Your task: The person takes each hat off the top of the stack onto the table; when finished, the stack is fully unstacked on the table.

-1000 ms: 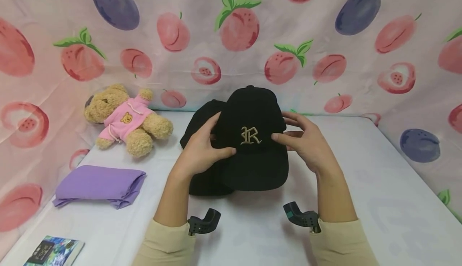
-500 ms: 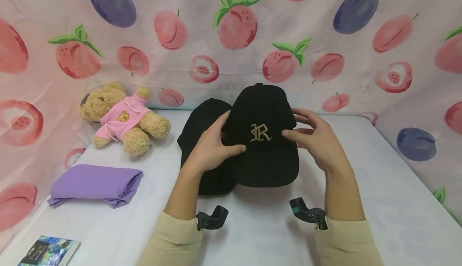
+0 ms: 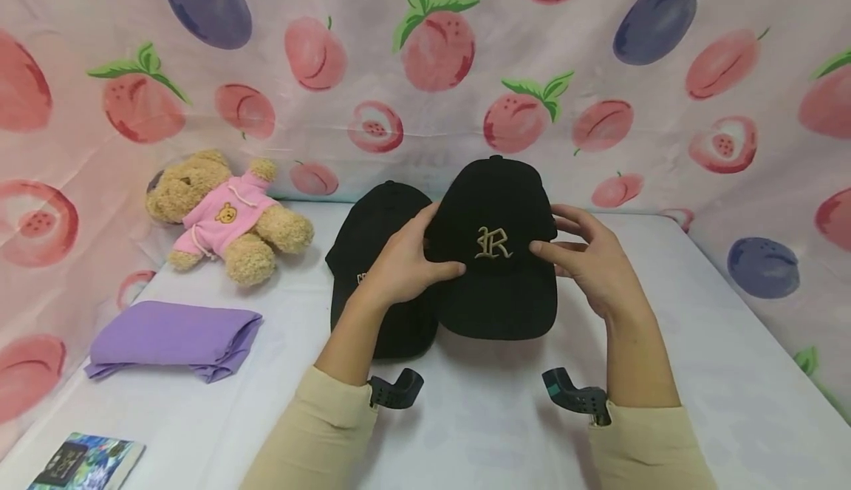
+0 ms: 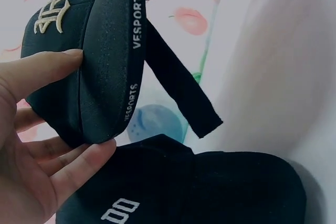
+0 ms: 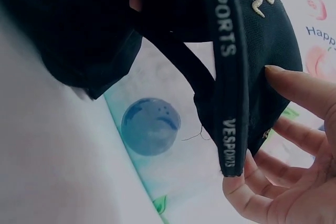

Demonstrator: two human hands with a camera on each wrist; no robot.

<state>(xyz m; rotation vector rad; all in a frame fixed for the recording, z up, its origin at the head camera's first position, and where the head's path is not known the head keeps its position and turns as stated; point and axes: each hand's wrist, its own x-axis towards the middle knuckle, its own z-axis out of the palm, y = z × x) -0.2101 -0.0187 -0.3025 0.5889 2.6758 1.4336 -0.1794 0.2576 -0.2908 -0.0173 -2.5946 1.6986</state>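
Observation:
Both hands hold a black baseball cap [image 3: 492, 202] with a gold embroidered R, its brim toward me and tipped down. My left hand [image 3: 408, 264] pinches one side, thumb on the front by the brim, fingers behind. On the other side, my right hand [image 3: 592, 261] grips it with thumb in front. Pale lettering runs along the brim edge [image 4: 134, 40], and a loose strap [image 4: 184, 90] hangs from the cap in the left wrist view. A second black cap [image 3: 372, 231] with small lettering sits on the table, partly covered by my left hand and the held cap.
A teddy bear [image 3: 229, 209] in a pink hoodie lies at the back left of the white table [image 3: 698, 372]. Nearer are a folded purple cloth [image 3: 173, 335] and a colourful book [image 3: 89, 464]. Fruit-printed fabric [image 3: 452, 128] hangs behind.
Both hands have carried the R cap to the right, away from the second cap, whose lettering now partly shows. The view has shifted slightly.

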